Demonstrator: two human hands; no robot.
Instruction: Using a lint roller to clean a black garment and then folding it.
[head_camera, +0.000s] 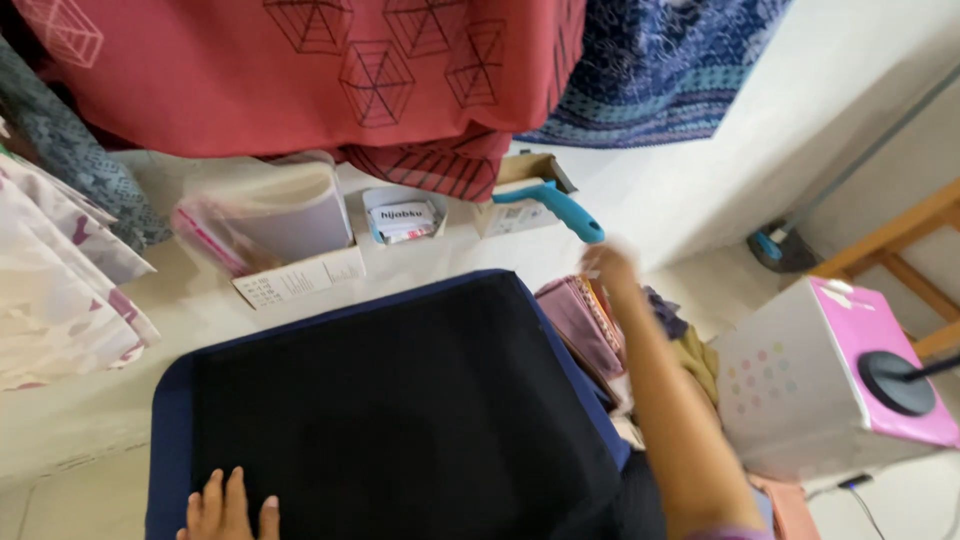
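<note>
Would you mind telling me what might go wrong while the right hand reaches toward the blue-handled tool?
The right hand stretches over the pile of folded fabrics; the forearm might drag some off. The blue-handled tool sticks out of a small cardboard box, so pulling it could tip that box. The left hand only rests flat on the black cloth-covered board, which may shift.

Likely a home fabric workroom, hanging patterned cloths, folded fabrics

The left hand lies flat at the seven o'clock edge of the view, palm down, fingers together and pointing toward twelve. The bare right arm stretches from five o'clock toward one, its hand blurred, its grip unclear.
</note>
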